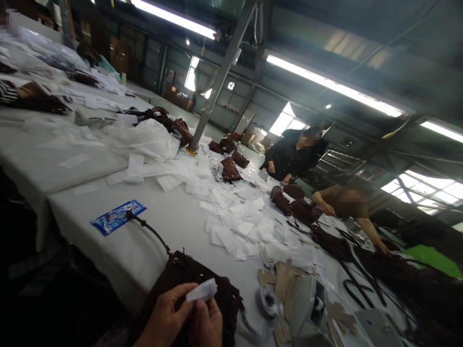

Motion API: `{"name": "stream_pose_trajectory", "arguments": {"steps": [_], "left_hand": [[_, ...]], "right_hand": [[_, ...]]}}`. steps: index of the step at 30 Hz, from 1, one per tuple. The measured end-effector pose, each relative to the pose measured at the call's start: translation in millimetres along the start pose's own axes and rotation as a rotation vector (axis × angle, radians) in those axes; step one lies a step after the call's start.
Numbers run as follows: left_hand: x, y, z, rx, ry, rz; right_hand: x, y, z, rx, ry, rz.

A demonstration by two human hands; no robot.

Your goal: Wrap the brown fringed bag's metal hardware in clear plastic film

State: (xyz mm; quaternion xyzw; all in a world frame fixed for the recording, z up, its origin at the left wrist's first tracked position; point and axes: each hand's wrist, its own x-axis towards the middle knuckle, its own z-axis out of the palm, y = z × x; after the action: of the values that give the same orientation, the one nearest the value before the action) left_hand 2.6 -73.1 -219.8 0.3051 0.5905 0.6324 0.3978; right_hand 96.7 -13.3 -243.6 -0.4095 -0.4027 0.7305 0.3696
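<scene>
Both my hands are together low in the head view, above a dark brown drawstring bag (195, 270) on the table's near edge. Between the fingertips of my left hand (166, 308) and my right hand (208, 320) is a small folded piece of white paper (202, 290). The fingers of each hand are closed in a pinch on it. A dark strap (152, 231) with a knot runs from the bag to a blue printed packet (117, 217), where its end lies on top. Part of the bag is hidden behind my hands.
White paper sheets (235, 229) lie scattered along the table (79, 207). A tape roll (267, 302) and cardboard strips (284, 284) sit at right. More brown bags (229, 169) lie farther off. Two people (289, 156) work across the table. A metal post (220, 77) rises beyond.
</scene>
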Motion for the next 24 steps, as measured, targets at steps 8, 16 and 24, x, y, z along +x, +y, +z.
{"name": "stream_pose_trajectory", "arguments": {"steps": [8,16,24], "left_hand": [[-3,-6,-4.6,0.128,-0.005,0.225],[-5,-15,-14.8,0.192,-0.195,0.468],[-6,3,-6.4,0.067,-0.112,0.108]], "right_hand": [[-8,-17,13,-0.071,0.043,0.067],[-15,-35,21,-0.024,-0.044,0.118],[-11,-23,7,-0.136,-0.097,0.047]]}}
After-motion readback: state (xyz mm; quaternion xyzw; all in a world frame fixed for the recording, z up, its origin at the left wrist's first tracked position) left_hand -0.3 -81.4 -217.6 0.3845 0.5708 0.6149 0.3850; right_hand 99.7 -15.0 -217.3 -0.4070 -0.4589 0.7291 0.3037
